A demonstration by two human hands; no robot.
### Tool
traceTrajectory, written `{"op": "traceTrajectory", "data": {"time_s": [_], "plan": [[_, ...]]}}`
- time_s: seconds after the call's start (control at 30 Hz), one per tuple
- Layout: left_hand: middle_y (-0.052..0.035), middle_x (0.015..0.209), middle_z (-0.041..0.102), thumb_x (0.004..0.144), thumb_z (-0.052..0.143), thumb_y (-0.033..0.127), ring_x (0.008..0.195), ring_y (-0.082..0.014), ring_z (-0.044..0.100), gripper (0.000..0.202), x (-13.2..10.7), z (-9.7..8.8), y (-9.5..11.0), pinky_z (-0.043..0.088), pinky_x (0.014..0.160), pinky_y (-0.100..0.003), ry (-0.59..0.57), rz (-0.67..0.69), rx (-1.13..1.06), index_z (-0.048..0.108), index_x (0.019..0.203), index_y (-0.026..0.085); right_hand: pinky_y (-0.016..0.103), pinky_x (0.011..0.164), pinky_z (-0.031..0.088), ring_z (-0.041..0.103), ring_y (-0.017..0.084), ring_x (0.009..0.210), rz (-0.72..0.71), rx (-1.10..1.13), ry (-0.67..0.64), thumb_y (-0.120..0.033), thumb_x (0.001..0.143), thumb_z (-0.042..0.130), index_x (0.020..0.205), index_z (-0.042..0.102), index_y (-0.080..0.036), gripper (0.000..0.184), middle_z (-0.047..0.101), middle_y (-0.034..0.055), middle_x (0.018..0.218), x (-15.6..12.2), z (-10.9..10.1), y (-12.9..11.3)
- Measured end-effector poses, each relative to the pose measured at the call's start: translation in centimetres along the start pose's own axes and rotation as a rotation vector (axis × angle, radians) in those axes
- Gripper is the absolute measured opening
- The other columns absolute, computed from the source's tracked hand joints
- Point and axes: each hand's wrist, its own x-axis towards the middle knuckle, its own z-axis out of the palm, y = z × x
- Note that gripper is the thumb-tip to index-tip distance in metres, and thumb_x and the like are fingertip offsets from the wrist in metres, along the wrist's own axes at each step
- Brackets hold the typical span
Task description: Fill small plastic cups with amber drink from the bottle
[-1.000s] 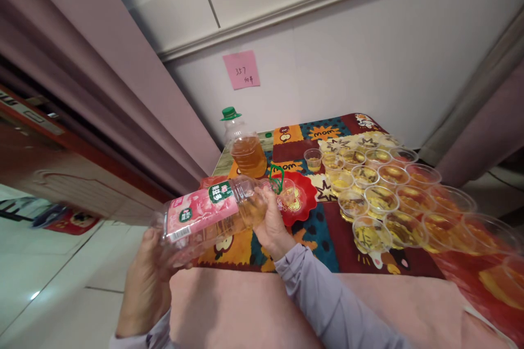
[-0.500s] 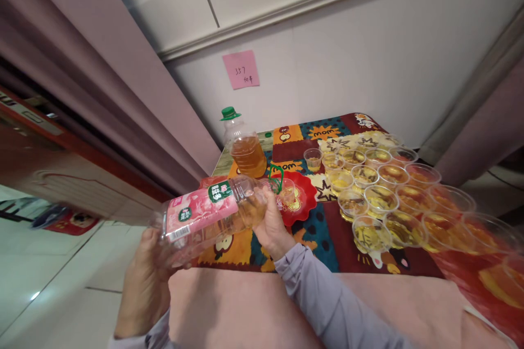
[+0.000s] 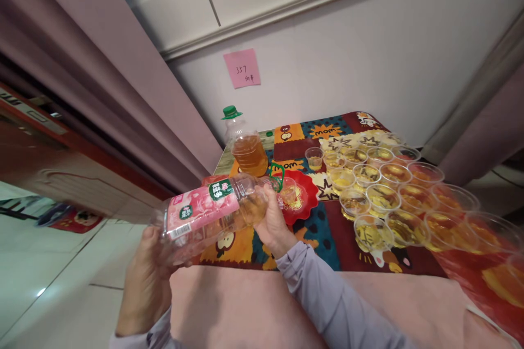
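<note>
Both my hands hold a large clear juice bottle (image 3: 204,212) with a pink label, tilted nearly level with its neck toward the right. My left hand (image 3: 149,275) is wrapped around its base. Near the neck, my right hand (image 3: 275,223) grips the bottle from the near side. A green handle ring (image 3: 277,175) shows at the neck. Right at the mouth is a clear plastic cup (image 3: 288,191) on a red scalloped tray (image 3: 307,204); some amber liquid seems to be in it. My fingers partly hide the bottle's mouth.
A second bottle (image 3: 249,154) of amber juice, topped by a green hat-shaped lid (image 3: 231,112), stands behind. Several filled plastic cups (image 3: 382,196) crowd the right side. One cup (image 3: 315,158) stands apart. A green cap (image 3: 269,133) lies at the back of the patterned mat (image 3: 327,240).
The view has shifted very slightly. Both hands keep the same hold on the tilted bottle, and the cups stay in place.
</note>
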Motion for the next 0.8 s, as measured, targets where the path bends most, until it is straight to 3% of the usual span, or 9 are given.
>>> {"op": "traceTrajectory", "data": {"time_s": [0.1,0.2,0.33,0.57,0.8], "plan": [[0.0009,0.085,0.081,0.058,0.093,0.073,0.058,-0.0192,0.070,0.066,0.02,-0.04,0.01,0.054,0.044,-0.026,0.001,0.005,-0.018,0.071,0.095,0.023,0.030,0.078,0.064,0.076,0.016,0.077,-0.007,-0.019,-0.047,-0.053,0.095,0.075,0.097,0.071,-0.023,0.030,0.081,-0.0028,0.087,-0.04,-0.02,-0.01],[0.0009,0.085,0.081,0.063,0.092,0.071,0.059,-0.0199,0.070,0.060,0.03,-0.05,0.01,0.057,0.045,-0.028,-0.001,0.011,-0.016,0.072,0.095,0.024,0.031,0.081,0.064,0.076,0.016,0.080,-0.006,-0.017,-0.052,-0.054,0.096,0.074,0.098,0.072,-0.023,0.031,0.081,-0.0021,0.089,-0.04,-0.05,0.06],[0.0012,0.085,0.082,0.069,0.089,0.069,0.060,-0.0187,0.070,0.055,-0.02,-0.02,0.01,0.057,0.045,-0.027,-0.007,0.022,0.008,0.072,0.095,0.024,0.028,0.074,0.063,0.076,0.016,0.077,0.006,-0.014,-0.053,-0.052,0.097,0.073,0.094,0.069,-0.024,0.029,0.082,-0.0022,0.089,-0.16,0.17,-0.05],[0.0018,0.080,0.079,0.055,0.094,0.077,0.058,-0.0176,0.068,0.074,0.03,0.08,-0.01,0.054,0.041,-0.025,-0.012,0.013,-0.024,0.075,0.101,0.021,0.027,0.071,0.062,0.076,0.016,0.076,0.013,-0.047,-0.038,-0.054,0.093,0.079,0.091,0.067,-0.026,0.031,0.082,-0.0039,0.086,-0.18,0.23,-0.26],[0.0006,0.093,0.082,0.058,0.095,0.073,0.074,-0.0214,0.076,0.074,-0.05,0.19,0.01,0.059,0.046,-0.025,0.018,0.012,-0.024,0.077,0.110,0.023,0.026,0.071,0.061,0.075,0.016,0.077,0.014,-0.047,-0.017,-0.054,0.095,0.076,0.091,0.069,-0.025,0.030,0.080,-0.0040,0.085,-0.01,0.15,-0.03]]}}
